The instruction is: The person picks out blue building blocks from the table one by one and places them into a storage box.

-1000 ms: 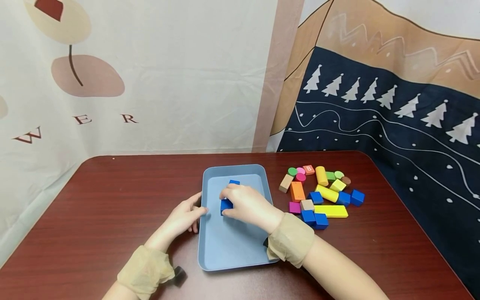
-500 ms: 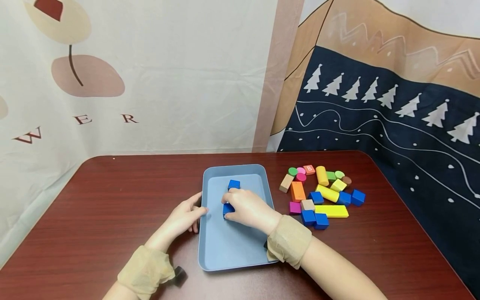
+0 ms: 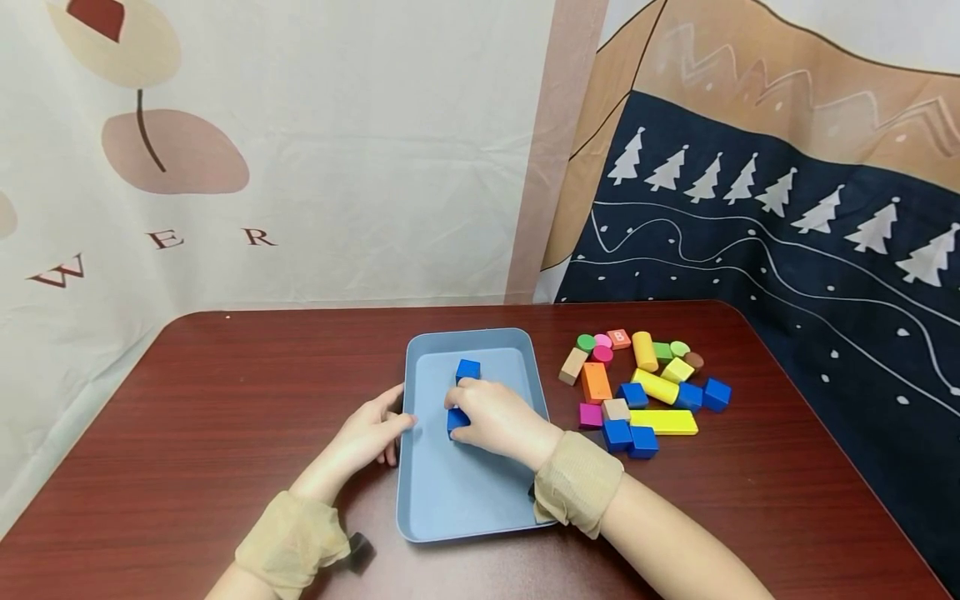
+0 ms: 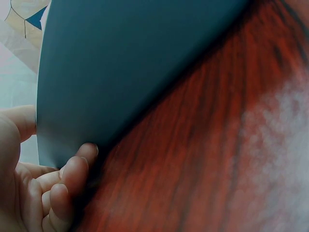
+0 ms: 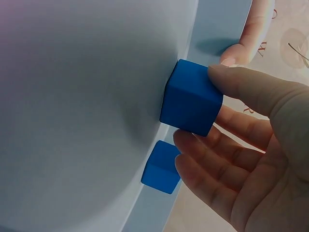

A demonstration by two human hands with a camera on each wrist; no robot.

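A printed cloth (image 3: 375,183) hangs behind the wood-grain desk (image 3: 225,400). On my feed, the left hand (image 3: 369,429) grips the blue-grey tray (image 3: 472,500) by its rim. Inside, the right hand (image 3: 501,418) pinches a blue cube (image 3: 455,422) between thumb and fingers, near a second blue cube (image 3: 468,368); I'd call this step placing. Next, I'd want it settled, then fingers loosened. Assorted toy blocks (image 3: 655,387) lie rightmost.

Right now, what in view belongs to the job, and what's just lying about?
Likely in the job:
tray, held at its edge by the left hand
near blue block, pinched by the right hand
far blue block, inside the tray

Apparently just lying about:
yellow plank and orange block, right of the tray
loose blue blocks, though these may count
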